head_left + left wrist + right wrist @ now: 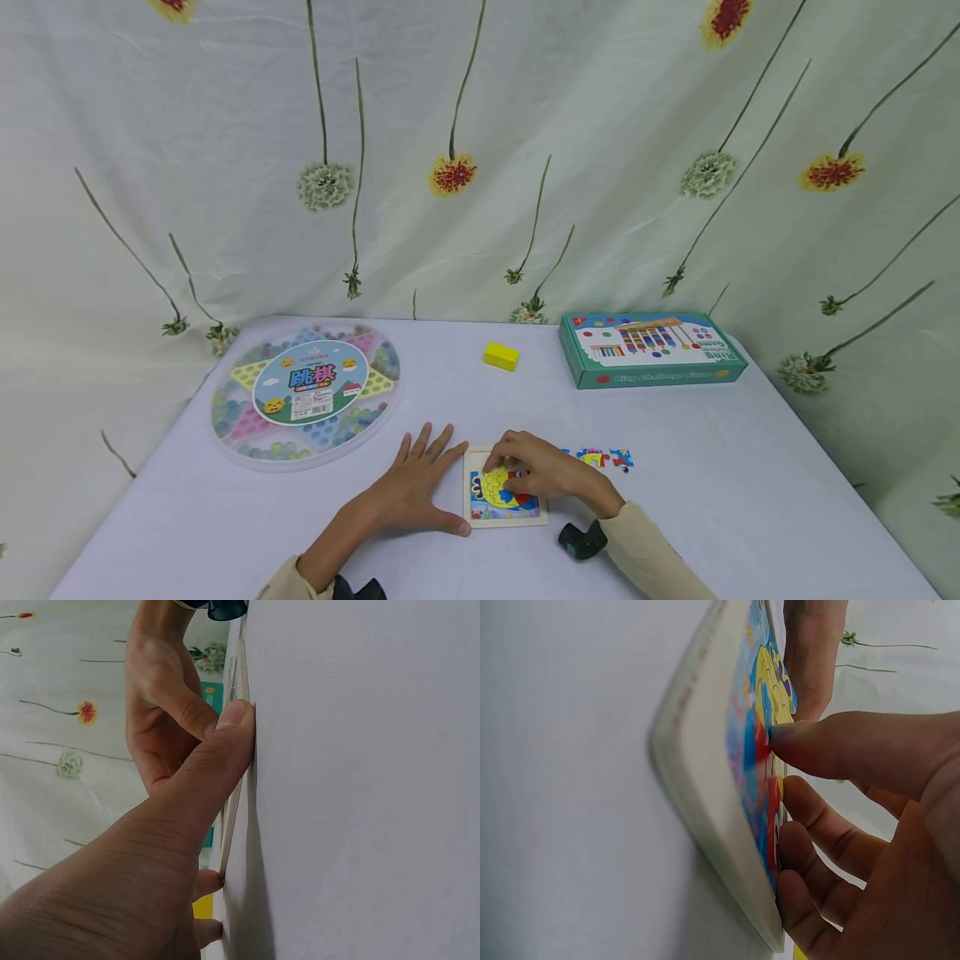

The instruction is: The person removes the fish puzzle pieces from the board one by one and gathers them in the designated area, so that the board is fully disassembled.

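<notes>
A wooden-framed puzzle (pixel 510 524) with a yellow, red and blue picture lies flat on the white table. My left hand (pixel 412 493) has its fingers spread beside its left edge, and the thumb touches the lower left corner; the left wrist view shows this thumb (pixel 232 716) against the thin edge. Over the picture, my right hand (pixel 543 468) is bent, thumb and fingers on a yellow puzzle piece. In the right wrist view the thumb (pixel 810 742) and curled fingertips touch the picture inside the pale frame (pixel 705 772). Several loose pieces (pixel 592 457) lie right of the frame, partly behind the right hand.
A round marble board game (pixel 311 383) lies at the left, a yellow block (pixel 501 357) at the back middle, and a green game box (pixel 652 350) at the back right. A flowered cloth (pixel 450 100) hangs behind the table.
</notes>
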`<control>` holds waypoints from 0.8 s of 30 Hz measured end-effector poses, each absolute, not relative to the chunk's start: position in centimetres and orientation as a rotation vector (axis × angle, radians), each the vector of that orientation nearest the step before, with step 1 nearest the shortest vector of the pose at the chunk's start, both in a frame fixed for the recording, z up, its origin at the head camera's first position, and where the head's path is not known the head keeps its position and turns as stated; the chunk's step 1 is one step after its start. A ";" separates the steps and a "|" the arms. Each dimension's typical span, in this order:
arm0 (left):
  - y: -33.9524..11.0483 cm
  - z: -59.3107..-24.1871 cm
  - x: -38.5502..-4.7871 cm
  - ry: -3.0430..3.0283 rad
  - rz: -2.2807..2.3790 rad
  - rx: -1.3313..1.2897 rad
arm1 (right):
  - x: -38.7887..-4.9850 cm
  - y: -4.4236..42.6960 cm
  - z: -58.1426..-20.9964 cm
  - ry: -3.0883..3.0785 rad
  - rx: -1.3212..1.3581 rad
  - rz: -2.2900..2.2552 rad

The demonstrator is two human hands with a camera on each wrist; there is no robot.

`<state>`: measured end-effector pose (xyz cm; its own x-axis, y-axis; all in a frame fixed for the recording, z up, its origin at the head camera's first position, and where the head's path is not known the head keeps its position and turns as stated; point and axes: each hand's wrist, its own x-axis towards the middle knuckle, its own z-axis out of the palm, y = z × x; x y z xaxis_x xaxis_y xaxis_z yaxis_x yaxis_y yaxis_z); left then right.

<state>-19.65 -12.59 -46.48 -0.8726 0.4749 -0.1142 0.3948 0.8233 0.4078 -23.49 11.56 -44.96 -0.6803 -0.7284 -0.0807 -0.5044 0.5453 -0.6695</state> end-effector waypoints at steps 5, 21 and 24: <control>-12.7 -46.6 -19.7 2.796 0.553 0.671 | -23.5 11.6 -44.9 2.431 -1.023 -0.895; -12.6 -46.4 -19.6 2.786 0.583 0.675 | -23.6 11.4 -44.8 2.367 -1.008 -0.972; -12.6 -46.4 -19.6 2.788 0.586 0.673 | -23.6 11.3 -44.9 2.356 -1.002 -0.978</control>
<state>-19.64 -12.63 -46.45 -0.8728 0.4753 -0.1112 0.3903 0.8162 0.4260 -23.55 11.29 -44.86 -0.6638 -0.7430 -0.0855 -0.4642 0.4989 -0.7319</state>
